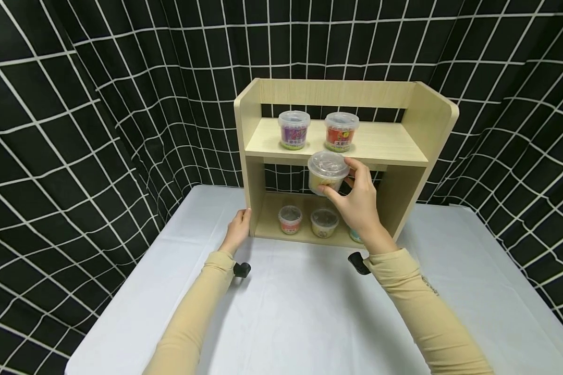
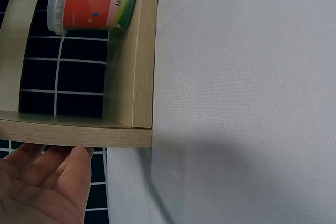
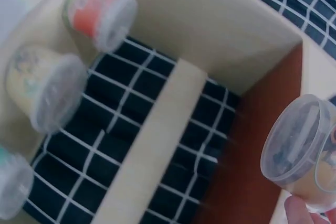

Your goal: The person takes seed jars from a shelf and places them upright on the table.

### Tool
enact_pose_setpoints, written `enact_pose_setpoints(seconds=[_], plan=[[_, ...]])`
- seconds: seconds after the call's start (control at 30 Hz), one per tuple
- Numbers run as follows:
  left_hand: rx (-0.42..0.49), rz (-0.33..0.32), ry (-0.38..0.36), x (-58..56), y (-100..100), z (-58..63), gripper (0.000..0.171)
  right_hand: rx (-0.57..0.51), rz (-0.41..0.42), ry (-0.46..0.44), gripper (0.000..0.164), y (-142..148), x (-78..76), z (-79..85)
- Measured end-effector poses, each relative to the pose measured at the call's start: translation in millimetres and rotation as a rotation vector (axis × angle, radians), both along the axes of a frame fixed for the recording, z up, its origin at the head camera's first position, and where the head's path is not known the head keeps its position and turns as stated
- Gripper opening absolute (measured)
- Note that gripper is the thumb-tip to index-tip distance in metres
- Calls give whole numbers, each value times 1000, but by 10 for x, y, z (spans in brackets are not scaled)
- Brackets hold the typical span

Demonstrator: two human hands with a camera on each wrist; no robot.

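Observation:
My right hand (image 1: 360, 204) pinches a clear-lidded plastic cup (image 1: 327, 169) with a yellowish label, thumb low on its side and fingers behind the lid's rim. The cup is held in front of the upper board's edge of a small wooden shelf (image 1: 338, 87). In the right wrist view the same cup (image 3: 294, 140) shows at the right, only the fingertips visible beneath it. My left hand (image 1: 236, 229) rests its fingertips against the outer face of the shelf's left side panel (image 2: 79, 136).
On the upper board stand a purple-labelled cup (image 1: 294, 130) and a red-labelled cup (image 1: 341, 132). Below are a pink-red-labelled cup (image 1: 290, 220), a yellowish cup (image 1: 325, 224) and a teal-labelled one (image 1: 355, 236), partly behind my right arm. White cloth covers the table (image 1: 281, 312).

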State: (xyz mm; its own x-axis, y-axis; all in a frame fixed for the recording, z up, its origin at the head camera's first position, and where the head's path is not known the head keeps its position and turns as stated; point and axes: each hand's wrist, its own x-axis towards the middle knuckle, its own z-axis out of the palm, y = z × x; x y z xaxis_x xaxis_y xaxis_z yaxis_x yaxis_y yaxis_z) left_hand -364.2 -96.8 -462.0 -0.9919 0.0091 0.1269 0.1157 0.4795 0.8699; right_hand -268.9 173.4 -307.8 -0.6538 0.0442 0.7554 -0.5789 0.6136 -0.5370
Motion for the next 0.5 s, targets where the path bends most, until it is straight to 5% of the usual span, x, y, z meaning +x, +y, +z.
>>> enact_pose_setpoints(seconds=[0.5], plan=[[38,-34,-44,-5,-27,4,60,51,84,-107,74,-268,-5,-457]])
